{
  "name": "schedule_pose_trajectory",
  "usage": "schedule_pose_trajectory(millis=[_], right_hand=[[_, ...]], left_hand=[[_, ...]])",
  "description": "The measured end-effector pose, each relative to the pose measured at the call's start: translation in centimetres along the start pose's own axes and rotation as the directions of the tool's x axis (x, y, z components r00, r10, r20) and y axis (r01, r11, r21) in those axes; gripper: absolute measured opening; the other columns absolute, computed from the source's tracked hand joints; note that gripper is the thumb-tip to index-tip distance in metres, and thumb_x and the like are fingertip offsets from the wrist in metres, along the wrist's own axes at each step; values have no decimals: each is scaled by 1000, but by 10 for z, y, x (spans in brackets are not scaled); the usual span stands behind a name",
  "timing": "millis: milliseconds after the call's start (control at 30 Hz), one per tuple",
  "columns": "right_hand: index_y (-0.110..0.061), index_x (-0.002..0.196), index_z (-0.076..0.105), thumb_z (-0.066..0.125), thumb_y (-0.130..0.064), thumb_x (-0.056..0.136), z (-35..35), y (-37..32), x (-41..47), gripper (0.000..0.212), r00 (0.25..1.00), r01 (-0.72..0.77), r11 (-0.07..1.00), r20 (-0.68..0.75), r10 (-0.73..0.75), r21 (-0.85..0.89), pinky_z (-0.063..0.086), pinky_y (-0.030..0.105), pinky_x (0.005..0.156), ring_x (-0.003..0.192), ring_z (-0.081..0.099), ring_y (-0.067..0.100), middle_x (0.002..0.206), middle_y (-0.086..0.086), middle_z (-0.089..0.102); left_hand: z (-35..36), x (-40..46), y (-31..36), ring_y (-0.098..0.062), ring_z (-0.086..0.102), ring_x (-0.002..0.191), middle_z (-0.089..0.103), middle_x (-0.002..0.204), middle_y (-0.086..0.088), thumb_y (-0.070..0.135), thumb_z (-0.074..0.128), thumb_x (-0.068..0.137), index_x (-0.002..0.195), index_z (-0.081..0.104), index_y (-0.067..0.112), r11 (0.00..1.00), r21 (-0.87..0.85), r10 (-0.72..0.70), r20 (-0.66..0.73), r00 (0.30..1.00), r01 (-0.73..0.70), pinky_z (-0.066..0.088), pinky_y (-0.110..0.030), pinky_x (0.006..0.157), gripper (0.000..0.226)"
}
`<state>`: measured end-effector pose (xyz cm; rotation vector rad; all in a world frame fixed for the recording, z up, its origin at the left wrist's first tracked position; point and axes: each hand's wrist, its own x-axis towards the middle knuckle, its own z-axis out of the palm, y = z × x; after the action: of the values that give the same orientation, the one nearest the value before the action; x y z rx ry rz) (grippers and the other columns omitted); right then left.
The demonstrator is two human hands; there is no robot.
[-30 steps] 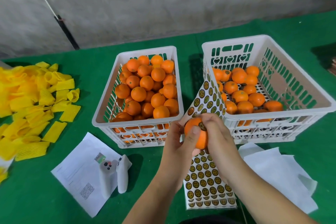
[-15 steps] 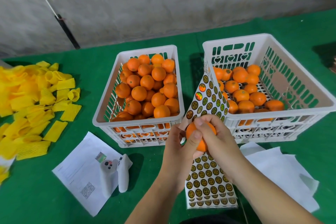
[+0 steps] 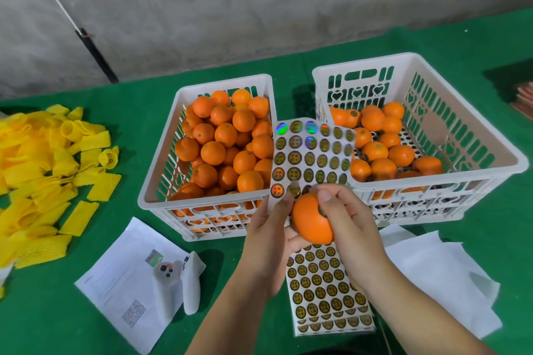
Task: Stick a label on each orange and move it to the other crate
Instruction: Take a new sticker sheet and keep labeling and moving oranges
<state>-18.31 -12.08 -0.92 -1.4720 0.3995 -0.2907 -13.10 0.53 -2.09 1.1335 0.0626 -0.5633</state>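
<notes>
An orange (image 3: 310, 220) is held in front of the two white crates, over a sheet of round gold labels (image 3: 313, 153) that stands up between them. My right hand (image 3: 349, 222) grips the orange, its thumb pressing a dark label on the fruit's upper right. My left hand (image 3: 269, 235) cups the orange from the left and below, and its fingers lie against the sheet. The left crate (image 3: 157, 181) is heaped with oranges. The right crate (image 3: 507, 153) holds a shallower layer, at least one showing a label.
Yellow foam fruit sleeves (image 3: 43, 179) are piled at the left on the green cloth. A printed paper (image 3: 121, 282) with a white controller (image 3: 184, 277) on it lies at front left. White tissue sheets (image 3: 444, 274) lie at front right. A grey wall stands behind.
The label sheet's upper part has swung up and now stands broad, facing me. The orange has turned in my hands, and my right thumb now presses a label onto it.
</notes>
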Motion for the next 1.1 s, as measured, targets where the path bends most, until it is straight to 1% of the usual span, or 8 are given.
schedule_pose_trajectory(millis=[200,300,367,533,733,833,967,1100], right_hand=[[-21,128,63,71,-70,79,-22,0,27,70,928,-337,683,108,356,648,61,31,67,69,66,17,97,10,71],[-29,125,65,80,-67,73,-55,-6,53,66,972,-214,880,1,236,425,61,34,74,75,64,16,106,10,66],[-38,123,63,78,-69,69,-80,-12,79,64,989,-61,998,-137,61,1,61,39,81,94,69,16,120,0,67],[-31,135,53,75,-63,80,-124,-8,166,68,998,55,697,20,-59,-715,46,33,80,103,58,19,120,-2,58],[-22,126,58,79,-40,85,-127,37,203,49,972,-89,599,61,225,-796,43,31,63,88,61,18,98,-3,63],[-22,151,47,77,-51,88,-120,39,214,75,974,-92,615,57,218,-784,51,39,87,113,61,27,133,7,60],[-25,161,35,46,-53,107,-110,45,224,62,949,-195,660,29,313,-726,37,46,119,145,42,36,165,10,38],[-14,148,54,34,-34,114,-114,44,223,44,973,-190,612,-63,223,-767,48,41,85,107,63,35,136,19,63]], left_hand=[[2,23,5,-23,80,91,81,106,9,57,67,97,146,51,36,942,278,203,-27,979,-188,62,-42,90,55],[0,48,20,-13,65,70,71,86,-12,59,59,98,122,66,34,800,467,418,17,908,-377,56,-24,67,35],[1,69,30,-30,62,75,65,95,-23,55,55,103,111,64,23,693,559,483,108,869,-455,58,-44,67,34],[-2,121,33,-44,61,79,61,90,-32,46,49,107,108,56,2,408,791,432,273,859,-456,50,-64,68,45],[-11,146,13,-25,47,69,46,71,4,38,52,109,92,51,14,38,925,477,316,820,-378,33,-38,59,29],[-8,146,7,-28,58,85,62,87,-1,38,54,109,111,63,9,-69,943,526,311,792,-324,50,-43,67,30],[-9,147,7,-29,58,83,58,85,2,39,52,109,109,63,9,-84,937,537,330,776,-339,48,-42,64,31],[-10,146,8,-30,58,85,63,89,-4,38,53,109,112,64,8,-96,933,528,344,776,-348,50,-44,68,32]])
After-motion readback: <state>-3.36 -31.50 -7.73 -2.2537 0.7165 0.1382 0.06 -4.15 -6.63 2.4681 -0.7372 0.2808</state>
